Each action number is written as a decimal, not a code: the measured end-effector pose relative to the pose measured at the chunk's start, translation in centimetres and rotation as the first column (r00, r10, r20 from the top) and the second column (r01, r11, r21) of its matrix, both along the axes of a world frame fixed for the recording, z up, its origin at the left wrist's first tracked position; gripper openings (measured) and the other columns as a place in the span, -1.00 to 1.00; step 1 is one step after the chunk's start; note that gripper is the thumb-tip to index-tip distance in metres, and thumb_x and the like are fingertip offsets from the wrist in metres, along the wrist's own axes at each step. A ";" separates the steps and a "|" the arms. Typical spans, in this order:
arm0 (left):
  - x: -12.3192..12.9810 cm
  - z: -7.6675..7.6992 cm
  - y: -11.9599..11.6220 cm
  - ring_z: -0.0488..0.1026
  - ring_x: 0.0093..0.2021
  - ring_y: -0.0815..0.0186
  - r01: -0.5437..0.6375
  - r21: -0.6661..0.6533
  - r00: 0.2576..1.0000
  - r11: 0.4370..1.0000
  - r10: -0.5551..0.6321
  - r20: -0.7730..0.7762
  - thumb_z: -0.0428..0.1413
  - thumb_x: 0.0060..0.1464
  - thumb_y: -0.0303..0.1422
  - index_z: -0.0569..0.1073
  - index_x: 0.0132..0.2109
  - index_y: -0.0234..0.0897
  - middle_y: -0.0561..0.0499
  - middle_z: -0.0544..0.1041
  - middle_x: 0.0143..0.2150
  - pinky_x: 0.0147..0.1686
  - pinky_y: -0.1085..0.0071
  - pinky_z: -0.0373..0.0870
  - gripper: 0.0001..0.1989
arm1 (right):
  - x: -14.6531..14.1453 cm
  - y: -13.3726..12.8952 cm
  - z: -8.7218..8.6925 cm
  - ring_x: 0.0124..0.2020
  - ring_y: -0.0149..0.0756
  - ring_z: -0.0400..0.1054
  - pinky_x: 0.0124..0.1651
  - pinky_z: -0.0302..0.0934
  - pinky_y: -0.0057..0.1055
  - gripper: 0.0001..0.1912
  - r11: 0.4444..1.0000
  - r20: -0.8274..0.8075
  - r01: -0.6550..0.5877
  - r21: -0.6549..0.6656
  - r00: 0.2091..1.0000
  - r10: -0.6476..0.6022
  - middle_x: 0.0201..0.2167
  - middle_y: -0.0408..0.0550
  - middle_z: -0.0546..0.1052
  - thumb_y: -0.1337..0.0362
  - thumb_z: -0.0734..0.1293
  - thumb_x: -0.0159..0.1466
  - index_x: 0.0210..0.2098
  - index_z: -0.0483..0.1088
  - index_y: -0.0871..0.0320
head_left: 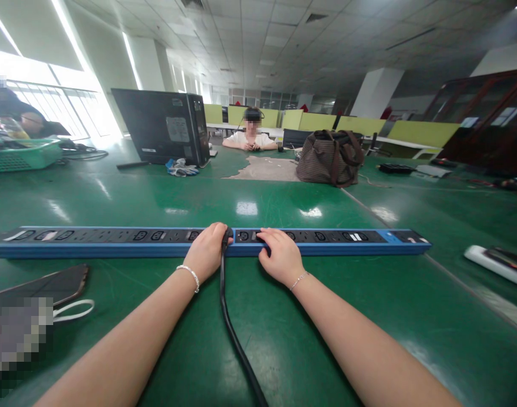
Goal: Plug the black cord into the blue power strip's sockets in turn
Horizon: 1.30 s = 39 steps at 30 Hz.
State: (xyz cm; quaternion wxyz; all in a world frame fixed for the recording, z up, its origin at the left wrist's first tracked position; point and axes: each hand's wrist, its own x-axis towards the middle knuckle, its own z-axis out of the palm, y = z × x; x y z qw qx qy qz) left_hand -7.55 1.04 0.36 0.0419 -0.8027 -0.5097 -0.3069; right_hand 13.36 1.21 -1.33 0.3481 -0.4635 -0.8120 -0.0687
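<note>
A long blue power strip (335,249) with a row of black sockets lies crosswise on the green table. My left hand (206,249) is closed around a black plug (228,235) at the middle of the strip. How deep the plug sits in a socket is hidden by my fingers. Its thick black cable (229,316) runs down toward me between my forearms. Just to the right, my right hand (281,254) grips the strip, fingers on its top face and thumb by the front side.
A dark phone (50,285) lies at left front, and a white bar-shaped object (496,265) at right. Farther back are a black computer case (156,127), gloves (182,168), a brown bag (326,158) and a green basket (21,157). Another person (250,135) sits across the table.
</note>
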 end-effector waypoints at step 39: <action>-11.0 3.2 -0.6 0.52 -0.17 0.08 -0.446 -0.154 0.890 0.882 0.417 -0.186 -0.11 0.05 -0.08 0.36 -0.10 -0.18 -0.11 0.57 -0.18 -0.26 0.32 0.35 -0.62 | 0.0 0.2 -0.1 -0.03 -0.18 0.37 0.14 0.21 -0.24 -0.63 0.997 0.004 0.031 0.067 0.999 -0.032 -0.07 0.01 0.53 0.40 0.23 0.06 -0.14 0.49 0.21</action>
